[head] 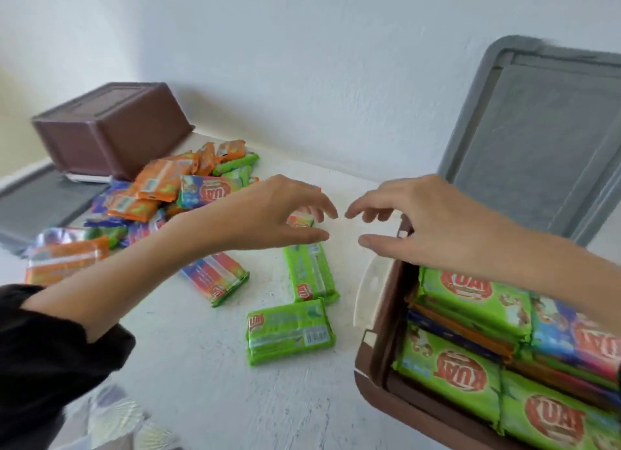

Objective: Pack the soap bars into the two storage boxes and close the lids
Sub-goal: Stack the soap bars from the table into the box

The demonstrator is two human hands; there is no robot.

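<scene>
Soap bars [188,194] lie in a loose heap of orange, green and blue wrappers at the left-centre of the white table [208,375]. Three green bars sit apart from the heap: one [291,332] nearest the camera, one [311,273] just behind it, touching at a corner, and a multicoloured one [218,278] to their left. More bars [470,365] are packed in layers inside the brown storage box [376,379] at lower right; its grey lid [537,130] stands open against the wall [302,63]. White latch [366,291] on that box's left side.

Second brown box [111,127] at far left, upside down, resting on a grey lid [37,207].

Left hand [268,214] and right hand [433,221] hover over the table between heap and box, fingertips nearly meeting, fingers spread and curled, holding nothing. A small bar under the left fingers is partly hidden; contact unclear.

Black sleeve [43,359] on left arm.
</scene>
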